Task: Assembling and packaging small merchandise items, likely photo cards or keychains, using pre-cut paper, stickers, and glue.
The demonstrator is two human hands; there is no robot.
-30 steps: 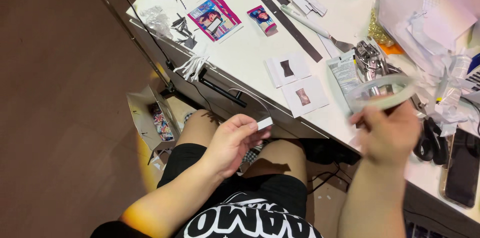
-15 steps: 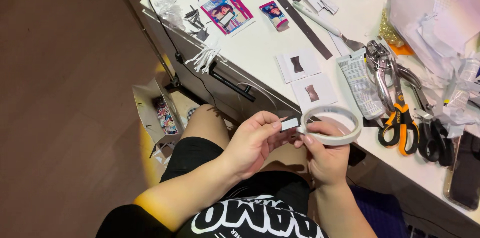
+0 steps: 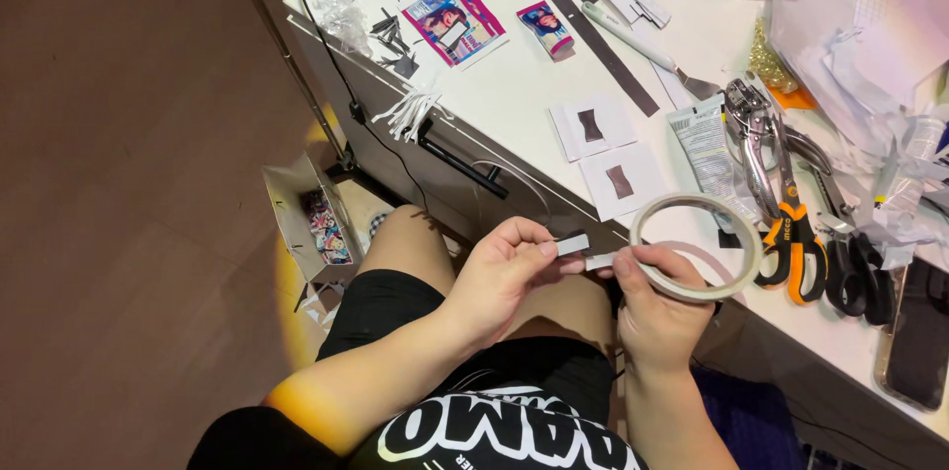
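My left hand [image 3: 504,267] pinches a small grey-white rectangular piece [image 3: 571,246] between thumb and forefinger, above my lap. My right hand [image 3: 657,307] grips a thin ring of pale tape [image 3: 697,248] by its near rim, its thumb beside a loose end of tape [image 3: 600,260] close to the small piece. Both hands meet just in front of the white desk's [image 3: 524,85] near edge.
On the desk lie two white cards with dark shapes [image 3: 605,154], a tube [image 3: 704,142], orange-handled snips [image 3: 788,233], black scissors [image 3: 858,272], metal pliers [image 3: 751,129], colourful photo cards [image 3: 453,20], a dark ruler [image 3: 583,20], crumpled paper [image 3: 870,45] and a phone [image 3: 914,327]. A small open box [image 3: 316,218] stands on the floor.
My right hand came down from above the desk with the tape ring and met my left hand. The left hand kept hold of the small piece and rose slightly.
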